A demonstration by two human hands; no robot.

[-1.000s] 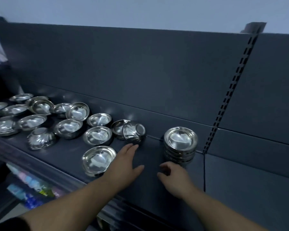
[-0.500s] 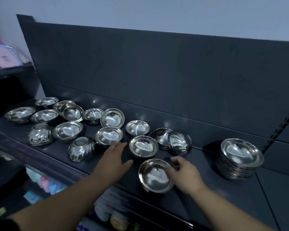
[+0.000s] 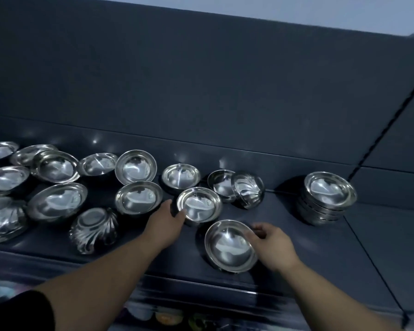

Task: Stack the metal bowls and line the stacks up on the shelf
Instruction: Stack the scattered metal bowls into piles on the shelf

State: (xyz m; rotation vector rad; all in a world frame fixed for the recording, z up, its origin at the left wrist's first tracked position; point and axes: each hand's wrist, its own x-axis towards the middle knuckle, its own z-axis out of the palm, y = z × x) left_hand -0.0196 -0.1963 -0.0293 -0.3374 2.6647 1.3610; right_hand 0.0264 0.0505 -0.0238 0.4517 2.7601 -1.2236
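Note:
Several loose metal bowls lie scattered over the left and middle of the dark shelf (image 3: 296,254). My right hand (image 3: 274,247) grips the right rim of the nearest bowl (image 3: 229,246), which sits tilted near the shelf's front edge. My left hand (image 3: 166,219) reaches to the left rim of another bowl (image 3: 199,204) just behind it, thumb touching the rim. One stack of several bowls (image 3: 326,198) stands at the right, against the back panel. A bowl lies upside down (image 3: 94,229) at front left, and another leans on its side (image 3: 247,191).
The dark back panel (image 3: 201,91) rises behind the shelf, with a slotted upright (image 3: 378,139) at the right. Bare shelf surface lies between my right hand and the stack. Coloured goods show on a lower shelf (image 3: 167,318) under the front edge.
My left hand has moved right, from the shelf to the rim of the middle bowl. My right hand has closed on the near bowl's rim and tilted it. The view shifted right.

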